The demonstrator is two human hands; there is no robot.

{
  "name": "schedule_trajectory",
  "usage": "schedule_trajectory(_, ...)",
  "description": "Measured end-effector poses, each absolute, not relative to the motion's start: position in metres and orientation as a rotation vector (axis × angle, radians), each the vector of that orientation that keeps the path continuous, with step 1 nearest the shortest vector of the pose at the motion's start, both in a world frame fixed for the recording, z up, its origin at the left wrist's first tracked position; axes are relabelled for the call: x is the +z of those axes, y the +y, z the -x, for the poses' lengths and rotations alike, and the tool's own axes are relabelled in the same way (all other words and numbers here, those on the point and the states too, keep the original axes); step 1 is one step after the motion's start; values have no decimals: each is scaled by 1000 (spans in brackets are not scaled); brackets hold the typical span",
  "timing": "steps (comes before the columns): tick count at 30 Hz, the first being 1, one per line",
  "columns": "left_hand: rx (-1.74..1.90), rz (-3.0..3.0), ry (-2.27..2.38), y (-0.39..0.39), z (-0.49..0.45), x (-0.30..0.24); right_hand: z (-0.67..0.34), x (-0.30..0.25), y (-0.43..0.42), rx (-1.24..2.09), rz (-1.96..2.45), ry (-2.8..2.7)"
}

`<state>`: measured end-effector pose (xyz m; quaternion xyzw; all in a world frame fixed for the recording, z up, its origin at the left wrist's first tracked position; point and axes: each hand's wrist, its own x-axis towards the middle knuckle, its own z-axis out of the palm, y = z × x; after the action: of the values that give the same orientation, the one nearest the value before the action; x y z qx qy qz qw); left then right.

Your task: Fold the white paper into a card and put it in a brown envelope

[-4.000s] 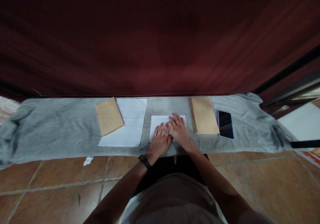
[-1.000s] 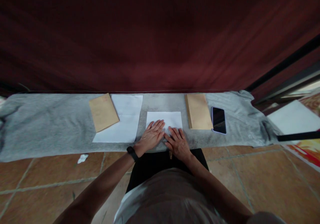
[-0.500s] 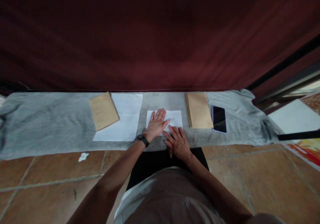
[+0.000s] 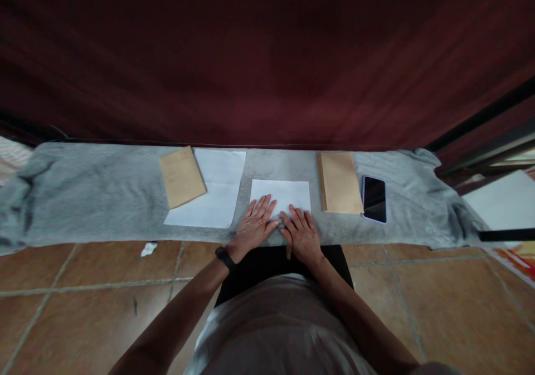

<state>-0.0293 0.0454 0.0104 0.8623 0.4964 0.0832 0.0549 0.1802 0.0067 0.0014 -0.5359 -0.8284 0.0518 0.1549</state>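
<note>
Left hand (image 4: 253, 229) and right hand (image 4: 304, 237) flat, fingers extended, on near edge of small white sheet (image 4: 286, 191); brown stack (image 4: 340, 183) right of sheet

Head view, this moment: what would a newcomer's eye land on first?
Probably the small white sheet mid-frame on the gray cloth, with the left hand and right hand laid flat at its near side. Next might come the dark red fabric filling the upper part of the picture. Then the tan stack right of the sheet, with a dark-screened phone beside it.
</note>
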Motion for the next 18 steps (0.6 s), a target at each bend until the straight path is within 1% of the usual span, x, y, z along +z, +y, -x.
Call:
schedule_trajectory(10,354,-2520,1681,18,44,4,-194,-10,-4,32,1664,-2147)
schedule_trajectory(18,343,-2470,1767,11,45,4,-187,1,0,84,1821,-2088)
